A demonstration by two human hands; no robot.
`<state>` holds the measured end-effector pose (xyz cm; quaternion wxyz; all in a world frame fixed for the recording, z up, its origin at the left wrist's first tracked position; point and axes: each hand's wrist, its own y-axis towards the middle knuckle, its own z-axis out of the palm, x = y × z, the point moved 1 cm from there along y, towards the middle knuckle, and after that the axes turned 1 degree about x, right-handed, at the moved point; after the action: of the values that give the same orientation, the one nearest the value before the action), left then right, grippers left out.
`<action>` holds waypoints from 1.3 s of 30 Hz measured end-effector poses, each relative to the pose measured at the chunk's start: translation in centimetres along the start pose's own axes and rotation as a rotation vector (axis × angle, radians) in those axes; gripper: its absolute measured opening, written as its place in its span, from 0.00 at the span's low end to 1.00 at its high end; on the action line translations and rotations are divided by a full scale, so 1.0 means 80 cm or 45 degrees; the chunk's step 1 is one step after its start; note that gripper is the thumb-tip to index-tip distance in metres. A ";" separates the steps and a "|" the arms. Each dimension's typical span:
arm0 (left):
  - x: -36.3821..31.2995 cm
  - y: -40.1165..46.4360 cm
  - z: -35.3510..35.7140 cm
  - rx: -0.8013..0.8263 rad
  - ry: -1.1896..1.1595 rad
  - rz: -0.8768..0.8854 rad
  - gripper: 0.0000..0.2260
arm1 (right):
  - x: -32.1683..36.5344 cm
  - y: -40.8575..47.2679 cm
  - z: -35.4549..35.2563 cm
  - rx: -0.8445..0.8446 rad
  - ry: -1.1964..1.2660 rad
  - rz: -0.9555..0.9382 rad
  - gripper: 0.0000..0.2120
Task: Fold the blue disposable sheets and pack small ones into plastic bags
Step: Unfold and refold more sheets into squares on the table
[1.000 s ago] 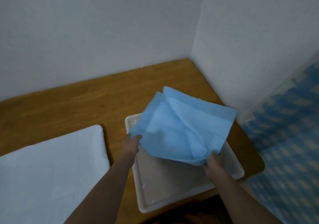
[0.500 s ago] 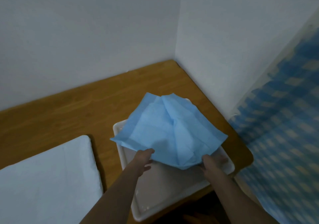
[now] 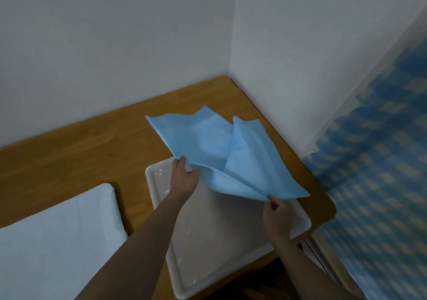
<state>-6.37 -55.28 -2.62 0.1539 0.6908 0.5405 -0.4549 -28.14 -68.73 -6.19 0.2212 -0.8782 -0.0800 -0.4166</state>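
Observation:
A light blue disposable sheet (image 3: 221, 151), partly folded and creased, is held in the air above a white tray (image 3: 208, 237) on the wooden table (image 3: 80, 151). My left hand (image 3: 184, 176) grips the sheet's near-left edge with the thumb on top. My right hand (image 3: 276, 213) pinches the sheet's near corner over the tray's right side. The sheet's far part fans out toward the wall corner and hides the tray's back rim. No plastic bags are in view.
A white padded cloth (image 3: 55, 237) lies on the table at the lower left. White walls (image 3: 288, 57) meet in a corner behind the table. A blue and cream checked surface (image 3: 381, 184) runs along the right, past the table's rounded edge.
Both hands have lifted and spread the sheet, which now stretches further back and left. My left hand moved up to the sheet's left edge, and my right hand shifted to its near corner.

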 end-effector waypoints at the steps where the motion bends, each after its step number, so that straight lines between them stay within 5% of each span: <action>1: 0.004 0.001 -0.002 0.022 -0.047 -0.032 0.27 | -0.004 -0.002 0.002 0.120 -0.176 -0.038 0.16; 4: 0.020 -0.005 -0.008 0.105 -0.240 -0.340 0.29 | -0.014 -0.004 0.006 0.356 -0.727 -0.234 0.12; 9: 0.040 -0.047 -0.011 0.533 -0.393 -0.780 0.18 | 0.002 -0.008 0.021 0.338 -1.164 -0.564 0.06; 15: 0.052 -0.065 0.007 0.754 -0.501 -0.820 0.19 | 0.035 -0.019 0.043 0.730 -0.743 -0.515 0.13; 18: 0.052 -0.058 0.005 0.640 -0.563 -0.766 0.16 | 0.046 -0.028 0.052 0.850 -0.564 -0.552 0.13; 21: 0.055 -0.049 -0.006 0.463 -0.536 -0.693 0.14 | 0.045 -0.035 0.059 1.004 -0.331 -0.312 0.17; 25: 0.070 -0.052 -0.021 0.377 -0.412 -0.744 0.19 | 0.023 -0.021 0.054 0.697 -0.814 -0.566 0.14; 28: 0.084 -0.068 -0.023 0.466 -0.313 -0.836 0.11 | -0.002 -0.018 0.041 0.667 -1.143 -0.370 0.25; 34: 0.097 -0.090 -0.010 0.638 -0.272 -0.811 0.11 | -0.040 -0.020 0.022 0.794 -1.250 -0.228 0.33; 39: 0.096 -0.093 -0.003 0.562 -0.345 -0.787 0.10 | -0.025 -0.016 0.017 0.660 -1.147 -0.353 0.23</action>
<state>-12.84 -47.71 -6.56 -0.0724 0.4460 0.5869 -0.6719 -28.89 -66.87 -8.03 0.3175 -0.8677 -0.3824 0.0097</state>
